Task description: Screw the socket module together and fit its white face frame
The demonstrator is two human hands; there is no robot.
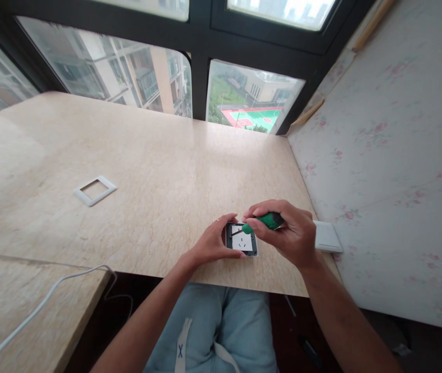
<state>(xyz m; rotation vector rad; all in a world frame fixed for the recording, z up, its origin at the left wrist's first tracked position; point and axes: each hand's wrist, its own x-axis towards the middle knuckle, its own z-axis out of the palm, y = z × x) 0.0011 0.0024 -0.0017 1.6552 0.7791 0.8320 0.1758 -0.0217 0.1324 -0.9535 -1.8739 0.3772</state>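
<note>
A wall socket point(243, 242) with a white face and dark frame lies on the stone-look counter near its front edge. My left hand point(216, 242) is closed around the socket's left side, thumb at the near edge and fingers at the far edge. In my right hand point(293, 233) is a screwdriver point(269, 221) with a green and black handle. Its shaft slants down to the left, and the tip meets the socket's left side, by a screw hole. Whether the tip sits in a screw is too small to tell.
A white socket cover frame point(95, 190) lies on the counter point(158, 171) to the left. At the right, a white switch plate point(327, 237) rests against the flowered wall point(384, 155). A white cable point(55, 287) crosses the lower left ledge. Windows stand behind the counter.
</note>
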